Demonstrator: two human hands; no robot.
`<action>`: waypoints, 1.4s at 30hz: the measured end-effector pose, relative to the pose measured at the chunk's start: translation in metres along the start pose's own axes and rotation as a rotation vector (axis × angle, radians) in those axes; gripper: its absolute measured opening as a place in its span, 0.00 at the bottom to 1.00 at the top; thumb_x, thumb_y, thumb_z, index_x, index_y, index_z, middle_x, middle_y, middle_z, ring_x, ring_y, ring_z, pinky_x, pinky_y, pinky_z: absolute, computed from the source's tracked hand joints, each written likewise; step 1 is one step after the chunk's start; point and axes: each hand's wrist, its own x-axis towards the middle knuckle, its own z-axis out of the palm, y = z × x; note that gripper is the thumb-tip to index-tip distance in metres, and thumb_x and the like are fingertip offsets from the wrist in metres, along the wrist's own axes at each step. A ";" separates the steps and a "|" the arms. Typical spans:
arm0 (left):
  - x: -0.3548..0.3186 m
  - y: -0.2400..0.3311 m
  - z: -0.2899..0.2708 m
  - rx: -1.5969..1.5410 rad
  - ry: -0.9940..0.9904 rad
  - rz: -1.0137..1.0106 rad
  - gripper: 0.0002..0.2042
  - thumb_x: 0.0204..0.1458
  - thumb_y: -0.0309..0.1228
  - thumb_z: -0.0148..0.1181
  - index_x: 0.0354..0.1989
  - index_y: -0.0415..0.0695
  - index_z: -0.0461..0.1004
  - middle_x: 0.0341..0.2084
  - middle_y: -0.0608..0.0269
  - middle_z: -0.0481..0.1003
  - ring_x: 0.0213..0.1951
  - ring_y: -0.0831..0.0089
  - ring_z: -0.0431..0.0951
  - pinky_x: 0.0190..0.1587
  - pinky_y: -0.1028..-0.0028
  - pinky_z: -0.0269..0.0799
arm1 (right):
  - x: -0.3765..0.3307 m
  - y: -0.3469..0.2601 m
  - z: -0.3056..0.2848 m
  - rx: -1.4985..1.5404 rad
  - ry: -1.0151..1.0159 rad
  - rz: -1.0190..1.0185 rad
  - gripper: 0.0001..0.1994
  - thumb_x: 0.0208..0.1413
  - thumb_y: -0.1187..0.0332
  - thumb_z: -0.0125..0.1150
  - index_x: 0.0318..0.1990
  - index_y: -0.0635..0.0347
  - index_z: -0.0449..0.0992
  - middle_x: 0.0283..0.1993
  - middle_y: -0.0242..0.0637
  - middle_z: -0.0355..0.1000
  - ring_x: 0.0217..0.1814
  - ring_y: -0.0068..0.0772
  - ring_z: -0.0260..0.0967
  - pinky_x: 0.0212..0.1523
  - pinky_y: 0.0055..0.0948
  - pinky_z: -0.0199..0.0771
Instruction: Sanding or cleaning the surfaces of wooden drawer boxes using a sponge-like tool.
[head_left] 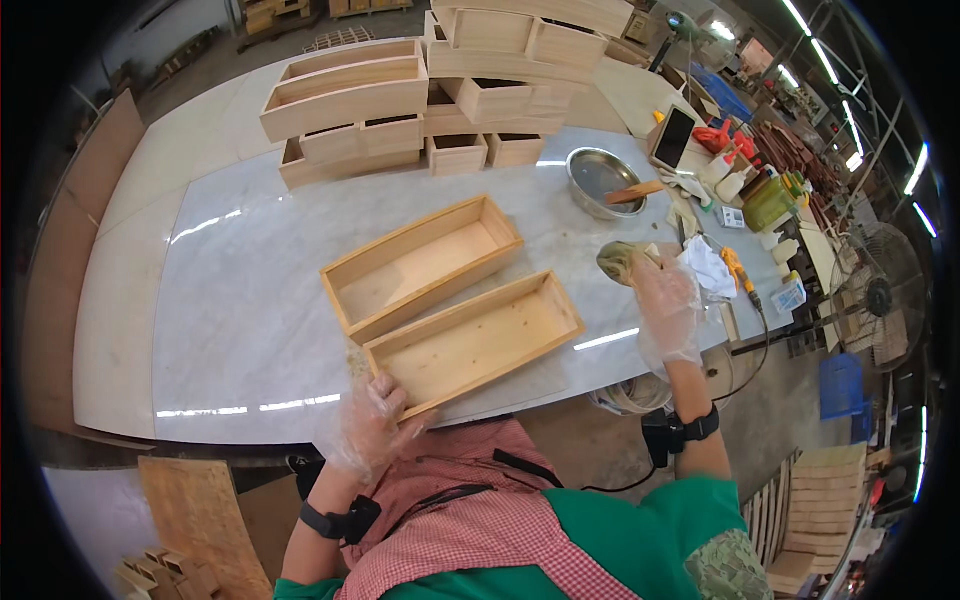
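Observation:
Two long open wooden boxes lie side by side on the table. My left hand [377, 425], in a clear plastic glove, grips the near left corner of the nearer wooden box [470, 340]. Behind it, slightly apart at the right end, rests the farther wooden box [425, 258], its rim a darker yellow. To the right, my gloved right hand [664, 300] is closed on a wadded olive-green cloth [622, 262], held over the table near the metal bowl [603, 178]. A wooden-handled brush or flat stick [635, 192] leans on that bowl's rim.
Pale wooden boxes [345, 95] are stacked at the back of the grey-covered table [250, 340]. On the right stand a phone or tablet [673, 138], several bottles [730, 185], a white cloth [708, 268] and a yellow corded tool [738, 270]. Beyond the right edge is a fan [878, 296].

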 end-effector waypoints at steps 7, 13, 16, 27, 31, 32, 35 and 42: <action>0.001 0.022 -0.024 -0.609 0.052 -0.583 0.18 0.52 0.45 0.63 0.26 0.41 0.73 0.22 0.57 0.72 0.22 0.66 0.72 0.24 0.70 0.67 | -0.034 0.004 -0.029 0.075 0.217 0.006 0.15 0.48 0.70 0.60 0.46 0.57 0.76 0.38 0.41 0.75 0.42 0.43 0.71 0.40 0.38 0.70; 0.000 0.017 -0.044 -1.042 -0.072 -0.948 0.19 0.54 0.46 0.61 0.35 0.39 0.75 0.22 0.70 0.71 0.21 0.81 0.69 0.22 0.77 0.64 | -0.030 -0.049 -0.035 0.884 -0.061 0.630 0.16 0.48 0.67 0.66 0.45 0.58 0.75 0.42 0.41 0.73 0.44 0.43 0.71 0.41 0.35 0.71; 0.000 0.013 -0.037 -1.039 -0.067 -0.979 0.24 0.54 0.47 0.61 0.46 0.37 0.72 0.29 0.64 0.75 0.28 0.78 0.72 0.29 0.78 0.69 | -0.023 -0.069 -0.017 0.754 -0.020 0.184 0.17 0.47 0.70 0.65 0.47 0.58 0.74 0.45 0.43 0.71 0.46 0.47 0.70 0.44 0.37 0.72; -0.032 0.007 0.023 -1.142 0.204 -0.476 0.37 0.40 0.26 0.75 0.56 0.37 0.56 0.54 0.56 0.68 0.54 0.70 0.72 0.57 0.69 0.69 | 0.005 -0.103 0.009 0.501 -0.077 -0.057 0.15 0.53 0.66 0.58 0.47 0.62 0.71 0.43 0.50 0.71 0.42 0.51 0.71 0.43 0.41 0.74; -0.031 0.003 0.027 -0.964 0.195 -0.389 0.33 0.42 0.27 0.74 0.55 0.37 0.58 0.51 0.55 0.72 0.52 0.70 0.73 0.54 0.70 0.70 | 0.011 -0.180 -0.017 0.848 -0.453 -0.155 0.15 0.62 0.58 0.47 0.44 0.62 0.72 0.36 0.54 0.72 0.35 0.52 0.71 0.38 0.44 0.73; -0.033 -0.001 0.028 -0.968 0.218 -0.357 0.33 0.42 0.28 0.74 0.54 0.36 0.59 0.50 0.55 0.72 0.51 0.71 0.74 0.54 0.71 0.70 | 0.013 -0.188 -0.027 0.847 -0.450 -0.152 0.15 0.62 0.58 0.47 0.44 0.62 0.72 0.36 0.54 0.72 0.35 0.52 0.71 0.38 0.44 0.73; -0.032 -0.002 0.030 -0.880 0.194 -0.338 0.32 0.43 0.29 0.74 0.53 0.37 0.60 0.48 0.56 0.73 0.50 0.71 0.74 0.53 0.71 0.71 | -0.016 -0.143 0.092 1.274 0.169 -0.441 0.15 0.61 0.59 0.49 0.45 0.61 0.73 0.30 0.42 0.70 0.29 0.43 0.71 0.28 0.35 0.72; -0.029 -0.001 0.036 -0.865 0.250 -0.309 0.32 0.41 0.33 0.75 0.53 0.37 0.63 0.46 0.54 0.74 0.48 0.66 0.76 0.50 0.70 0.72 | -0.001 -0.103 0.088 0.034 -0.211 -0.190 0.15 0.56 0.68 0.51 0.50 0.58 0.72 0.34 0.41 0.70 0.33 0.40 0.70 0.31 0.36 0.72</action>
